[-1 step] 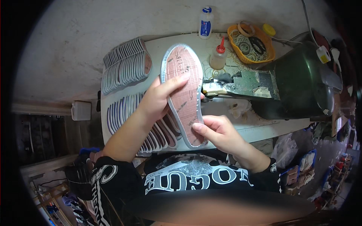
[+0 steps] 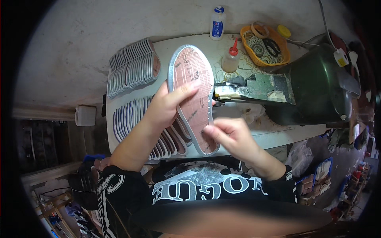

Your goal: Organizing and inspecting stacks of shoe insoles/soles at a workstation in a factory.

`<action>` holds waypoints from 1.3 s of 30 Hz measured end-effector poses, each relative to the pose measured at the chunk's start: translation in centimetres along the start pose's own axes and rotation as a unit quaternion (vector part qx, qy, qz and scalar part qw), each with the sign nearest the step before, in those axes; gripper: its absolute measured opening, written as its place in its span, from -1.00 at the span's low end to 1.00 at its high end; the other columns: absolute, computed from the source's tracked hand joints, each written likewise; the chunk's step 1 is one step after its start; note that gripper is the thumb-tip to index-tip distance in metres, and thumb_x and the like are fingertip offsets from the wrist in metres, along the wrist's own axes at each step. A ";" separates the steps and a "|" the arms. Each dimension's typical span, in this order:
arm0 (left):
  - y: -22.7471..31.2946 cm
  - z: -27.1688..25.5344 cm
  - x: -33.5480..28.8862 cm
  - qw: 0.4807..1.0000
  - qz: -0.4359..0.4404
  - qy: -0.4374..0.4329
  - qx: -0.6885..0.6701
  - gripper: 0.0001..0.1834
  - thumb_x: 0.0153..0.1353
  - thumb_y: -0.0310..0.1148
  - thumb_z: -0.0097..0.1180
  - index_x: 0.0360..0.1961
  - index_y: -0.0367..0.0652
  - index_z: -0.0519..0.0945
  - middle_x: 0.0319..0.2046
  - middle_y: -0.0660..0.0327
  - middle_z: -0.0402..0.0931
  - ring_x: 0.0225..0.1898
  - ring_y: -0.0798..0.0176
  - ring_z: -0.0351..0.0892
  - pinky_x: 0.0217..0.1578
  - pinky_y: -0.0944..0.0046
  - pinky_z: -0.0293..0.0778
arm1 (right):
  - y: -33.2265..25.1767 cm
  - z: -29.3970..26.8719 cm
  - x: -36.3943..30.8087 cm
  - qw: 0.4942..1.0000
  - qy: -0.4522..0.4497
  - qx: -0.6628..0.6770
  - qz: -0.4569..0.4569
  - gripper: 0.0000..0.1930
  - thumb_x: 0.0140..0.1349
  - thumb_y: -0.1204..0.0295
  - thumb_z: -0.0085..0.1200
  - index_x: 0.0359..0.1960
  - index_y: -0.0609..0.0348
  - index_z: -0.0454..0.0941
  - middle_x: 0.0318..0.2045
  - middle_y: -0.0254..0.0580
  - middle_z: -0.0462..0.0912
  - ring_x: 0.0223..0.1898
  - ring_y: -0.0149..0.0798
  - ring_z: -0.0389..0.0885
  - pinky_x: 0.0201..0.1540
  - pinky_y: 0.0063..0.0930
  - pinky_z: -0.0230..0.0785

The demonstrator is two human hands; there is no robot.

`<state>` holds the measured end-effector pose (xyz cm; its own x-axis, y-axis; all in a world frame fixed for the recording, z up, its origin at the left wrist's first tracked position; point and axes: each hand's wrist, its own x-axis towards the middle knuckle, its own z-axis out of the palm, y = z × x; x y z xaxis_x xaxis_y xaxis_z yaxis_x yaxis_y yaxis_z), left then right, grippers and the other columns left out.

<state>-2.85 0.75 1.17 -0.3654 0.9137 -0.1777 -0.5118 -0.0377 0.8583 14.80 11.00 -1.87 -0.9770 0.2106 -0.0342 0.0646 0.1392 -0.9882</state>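
A shoe insole [image 2: 193,103] with a pinkish-brown striped face, dark handwritten marks and a silvery edge is held upright in front of me, wide end up. My left hand [image 2: 168,101] grips it along the left side, thumb across its face and fingers behind. At the lower right edge, near the narrow end, my right hand [image 2: 235,137] pinches it with the thumb on the face and the fingers curled at the rim. Small notches or pleats show along the right edge. Behind its right side juts the arm of a dark green machine [image 2: 274,89].
One stack of silver-edged insoles [image 2: 133,67] stands at the far left; more insoles [image 2: 131,115] lean in a row nearer. A red-tipped bottle [image 2: 230,59], a white bottle [image 2: 217,27] and an orange basket [image 2: 274,59] of rubber bands occupy the back of the white table [image 2: 178,41].
My right hand has lifted a little and curled its fingers more at the insole's edge. The insole has barely shifted, and my left hand keeps its grip.
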 end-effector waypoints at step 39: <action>-3.6 3.3 -4.7 0.871 0.336 0.145 0.329 -0.82 0.17 -0.40 0.10 -0.31 -0.33 0.59 -0.53 0.10 0.60 -0.51 0.21 0.63 -0.44 0.31 0.50 | -4.2 -1.2 1.4 0.925 0.113 -0.290 -0.219 -0.91 0.13 0.52 0.09 -0.37 0.29 0.52 -0.57 -0.04 0.54 -0.50 -0.02 0.56 -0.40 -0.30 0.41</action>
<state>3.24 -2.06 0.45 -0.6408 0.6304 0.4381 0.4139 -0.1969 0.8888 13.38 11.83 2.40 -0.8720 0.1988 0.4473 -0.1653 0.7405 -0.6514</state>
